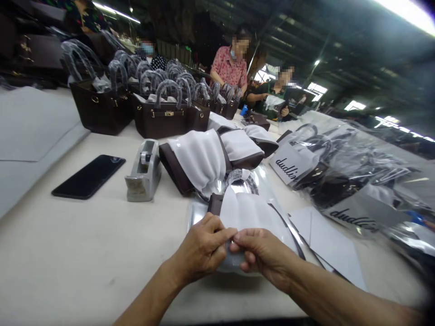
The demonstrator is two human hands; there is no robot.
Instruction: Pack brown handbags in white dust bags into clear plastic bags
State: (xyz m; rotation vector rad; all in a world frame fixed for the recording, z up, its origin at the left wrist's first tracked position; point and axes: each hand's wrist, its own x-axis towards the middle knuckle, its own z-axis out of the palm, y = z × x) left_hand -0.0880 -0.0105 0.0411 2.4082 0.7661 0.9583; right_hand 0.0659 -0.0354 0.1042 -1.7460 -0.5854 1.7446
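Observation:
A dark brown handbag wrapped in white paper lies inside a clear plastic bag on the table in front of me. My left hand and my right hand meet at the near open end of that plastic bag, fingertips pinching its edge together. The handbag's wrapped handle points away from me. Behind it lie more paper-wrapped brown handbags on their sides.
A grey tape dispenser and a black phone sit to the left. Upright brown handbags stand in rows at the back. Bagged handbags with printed cards pile at the right, white sheets beside them. Other people work at the far end.

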